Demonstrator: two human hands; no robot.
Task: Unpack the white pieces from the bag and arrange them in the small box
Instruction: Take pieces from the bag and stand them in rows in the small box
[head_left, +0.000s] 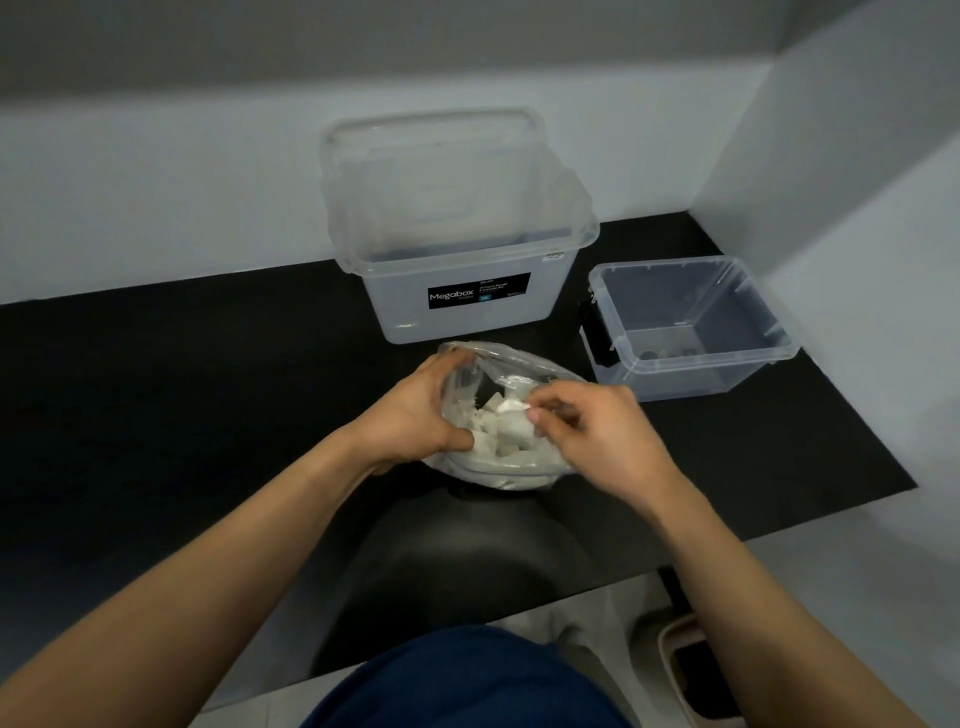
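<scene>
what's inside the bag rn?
A pile of white pieces shows through the clear bag; the right hand pinches the top one. The left hand gripping the bag and creased plastic cover the rest.

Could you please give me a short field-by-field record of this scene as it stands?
bag: clear, open, lying on the mat
pieces: white, heaped inside the bag
left hand: holds the bag's left side
right hand: pinches one piece at the bag's mouth
small box: open, right of the bag, no white pieces in it
big box: open, behind the bag
</scene>
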